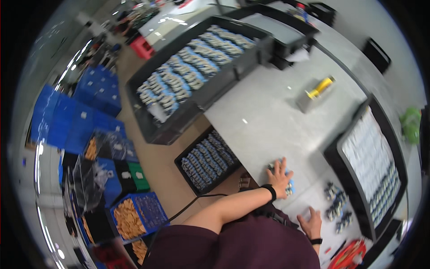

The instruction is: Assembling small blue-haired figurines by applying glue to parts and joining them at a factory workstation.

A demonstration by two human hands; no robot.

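Observation:
My left hand (pixel 280 178) lies palm down near the front edge of the grey table (pixel 268 130), fingers spread over a group of small metallic parts with blue (pixel 290 187). The hand covers most of them. My right hand (pixel 311 223) is lower and to the right, its thumb and forefinger apart, with nothing visible in it. Beside it lie loose clusters of similar small dark and silvery parts (pixel 335 207), their kind too blurred to tell. On the right, a black tray (pixel 333 157) holds rows of such parts and white sheeting.
A large black crate (pixel 215 87) full of rowed parts stands at the far left, another crate (pixel 193 186) below the table edge. A yellow-handled tool (pixel 320 87) rests on the table. Red coiled material (pixel 351 254) lies near right. Blue bins (pixel 152 208) stand left; a cable (pixel 188 206) crosses beside my arm.

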